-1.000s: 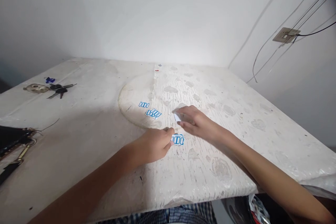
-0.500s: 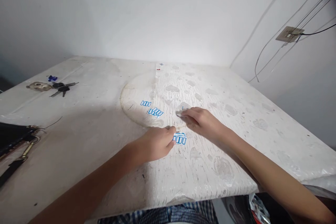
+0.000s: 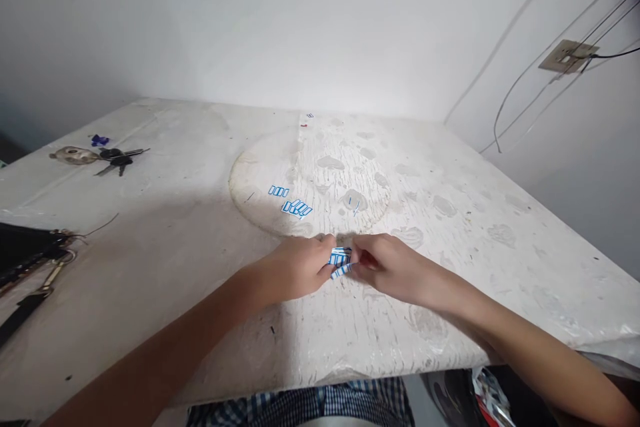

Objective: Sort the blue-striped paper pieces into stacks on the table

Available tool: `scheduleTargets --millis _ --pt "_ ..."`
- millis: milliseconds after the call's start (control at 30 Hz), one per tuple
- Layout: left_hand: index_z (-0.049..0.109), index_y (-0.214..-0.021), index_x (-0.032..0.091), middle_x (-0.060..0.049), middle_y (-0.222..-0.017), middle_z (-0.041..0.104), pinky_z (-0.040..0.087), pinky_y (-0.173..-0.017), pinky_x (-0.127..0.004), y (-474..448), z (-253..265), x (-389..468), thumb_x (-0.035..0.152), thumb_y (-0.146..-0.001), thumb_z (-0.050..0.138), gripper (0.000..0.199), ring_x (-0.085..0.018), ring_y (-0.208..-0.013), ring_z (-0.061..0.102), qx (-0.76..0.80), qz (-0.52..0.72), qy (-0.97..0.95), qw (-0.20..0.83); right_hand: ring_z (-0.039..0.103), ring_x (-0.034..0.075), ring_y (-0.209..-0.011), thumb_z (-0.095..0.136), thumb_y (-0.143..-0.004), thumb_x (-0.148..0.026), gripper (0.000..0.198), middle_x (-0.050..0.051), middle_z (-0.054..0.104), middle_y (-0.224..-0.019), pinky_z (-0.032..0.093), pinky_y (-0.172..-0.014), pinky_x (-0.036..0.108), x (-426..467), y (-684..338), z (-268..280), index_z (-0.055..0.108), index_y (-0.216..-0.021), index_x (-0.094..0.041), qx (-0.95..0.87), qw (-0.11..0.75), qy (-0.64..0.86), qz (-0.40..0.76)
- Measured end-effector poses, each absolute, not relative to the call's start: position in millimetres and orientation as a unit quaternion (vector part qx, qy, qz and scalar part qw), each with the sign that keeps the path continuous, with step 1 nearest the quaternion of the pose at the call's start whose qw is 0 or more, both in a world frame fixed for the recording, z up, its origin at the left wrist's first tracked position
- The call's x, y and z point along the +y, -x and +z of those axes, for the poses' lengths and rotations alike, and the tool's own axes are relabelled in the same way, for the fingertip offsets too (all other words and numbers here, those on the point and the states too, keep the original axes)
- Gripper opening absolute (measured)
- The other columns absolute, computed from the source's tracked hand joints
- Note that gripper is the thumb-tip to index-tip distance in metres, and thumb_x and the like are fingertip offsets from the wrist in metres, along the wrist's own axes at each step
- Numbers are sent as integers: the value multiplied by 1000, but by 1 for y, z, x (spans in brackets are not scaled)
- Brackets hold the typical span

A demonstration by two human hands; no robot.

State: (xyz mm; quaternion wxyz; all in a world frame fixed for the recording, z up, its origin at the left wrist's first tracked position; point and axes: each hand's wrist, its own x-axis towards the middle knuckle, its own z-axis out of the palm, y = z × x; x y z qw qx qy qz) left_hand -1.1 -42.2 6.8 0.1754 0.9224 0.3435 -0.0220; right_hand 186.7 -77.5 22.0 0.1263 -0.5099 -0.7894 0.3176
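Between my hands, just above the table's near half, is a small piece of white paper printed with blue outlined boxes (image 3: 340, 257). My left hand (image 3: 297, 268) pinches its left side between thumb and fingers. The fingers of my right hand (image 3: 393, 263) are closed on its right edge, and a lower strip of the paper slants away from the rest. Beyond my left hand lie a small overlapping pile of similar blue-printed pieces (image 3: 297, 207) and a separate piece (image 3: 279, 191). Thin blue-and-white slivers (image 3: 354, 204) lie beyond my right hand.
The plastic-covered white table (image 3: 200, 327) meets the wall at the back. Keys (image 3: 117, 159) with a tag and a blue scrap (image 3: 100, 141) lie at left, above a black pouch (image 3: 27, 253). A tiny red bit (image 3: 303, 125) sits far back. Wires hang near a wall socket (image 3: 567, 55).
My right hand has come back toward me from beside the slivers to the printed paper and now grips its right edge. My left hand keeps its hold. The paper's lower strip now slants.
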Motion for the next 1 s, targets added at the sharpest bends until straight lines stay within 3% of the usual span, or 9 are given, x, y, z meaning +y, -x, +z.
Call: scheduleTargets --millis 233,333,500,600,733,800,1000 --pt "39 -86 19 0 -74 56 27 -49 -26 4 7 -40 42 -80 47 25 -15 -59 52 339 -29 -915 215 41 10 -56 44 -83 -25 8 1 52 -70 25 -50 25 -81 -183 14 45 -78 -18 -806 65 548 215" --pt "41 -90 18 -2 -76 57 27 -50 -27 3 6 -42 38 -86 39 21 -16 -60 52 338 -36 -920 192 42 10 -57 46 -82 -25 10 1 53 -72 26 -51 25 -82 -185 20 47 -76 -18 -817 53 531 220" --pt "42 -96 16 -4 -76 59 27 -51 -28 1 9 -45 30 -90 29 20 -17 -61 54 338 -53 -928 145 43 11 -57 43 -84 -27 16 2 52 -68 30 -52 25 -55 -185 37 48 -72 -17 -802 127 550 197" --pt "43 -95 16 -4 -73 59 26 -50 -27 1 10 -46 30 -90 29 21 -17 -61 55 346 -62 -926 136 50 13 -70 46 -81 -22 10 5 57 -83 36 -61 25 -19 -167 35 53 -81 -16 -841 176 483 168" --pt "43 -94 16 -4 -69 58 26 -47 -28 3 8 -45 32 -89 28 23 -17 -56 54 344 -54 -928 131 55 18 -80 59 -75 -30 20 9 60 -93 38 -63 24 17 -127 25 59 -87 -14 -866 109 455 175" --pt "43 -94 16 -4 -71 58 27 -48 -28 4 8 -45 32 -89 28 23 -17 -56 54 342 -51 -928 136 56 19 -82 62 -71 -26 22 11 62 -93 38 -63 24 23 -111 25 60 -89 -13 -856 78 483 166" --pt "44 -100 16 -6 -79 60 32 -51 -28 3 14 -48 29 -88 30 23 -19 -63 56 349 -75 -923 144 54 16 -67 60 -69 -21 14 7 62 -76 35 -54 23 23 -95 32 63 -80 -13 -830 22 523 192"
